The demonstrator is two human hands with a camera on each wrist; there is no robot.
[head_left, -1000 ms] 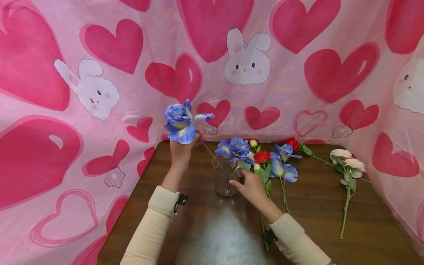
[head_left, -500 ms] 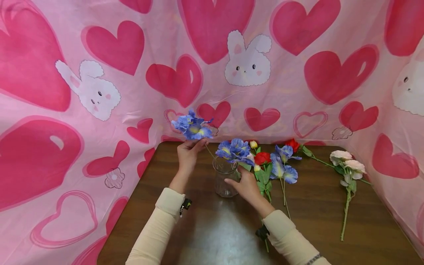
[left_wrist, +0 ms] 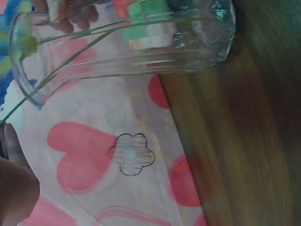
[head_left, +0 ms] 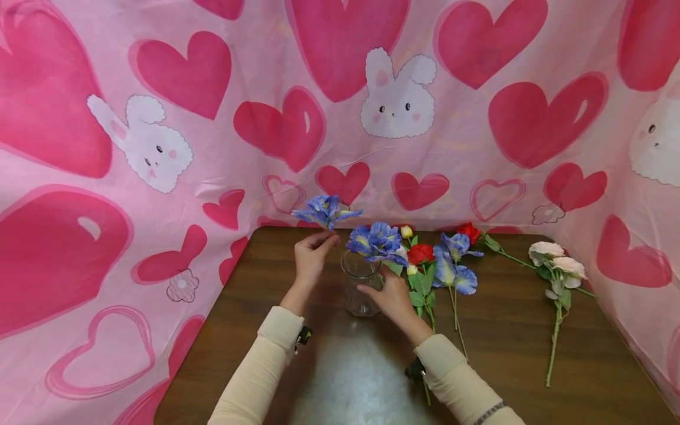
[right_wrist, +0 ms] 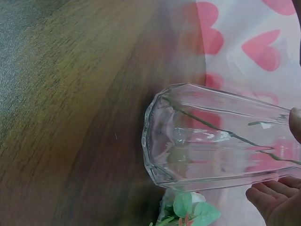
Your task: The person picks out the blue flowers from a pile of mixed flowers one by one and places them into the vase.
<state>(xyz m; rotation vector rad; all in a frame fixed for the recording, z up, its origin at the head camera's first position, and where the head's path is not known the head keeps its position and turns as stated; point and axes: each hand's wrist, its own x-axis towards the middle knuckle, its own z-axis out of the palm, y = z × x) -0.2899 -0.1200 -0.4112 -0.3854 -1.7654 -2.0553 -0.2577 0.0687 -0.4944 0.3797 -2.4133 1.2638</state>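
We find the left hand (head_left: 314, 257), toward the far edge of the worktop (head_left: 499, 360), fingers pinching an iris (head_left: 325, 211) whose stem (left_wrist: 56, 71) slants rightward down into the vase (head_left: 356, 298) the right hand (head_left: 395, 298) grips.

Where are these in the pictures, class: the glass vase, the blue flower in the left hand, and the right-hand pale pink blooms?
Glass vase (right_wrist: 216, 157): right wrist view, side wall.
Blue flower (head_left: 325, 210): head view, petals.
Pale pink blooms (head_left: 569, 264): head view, petals.
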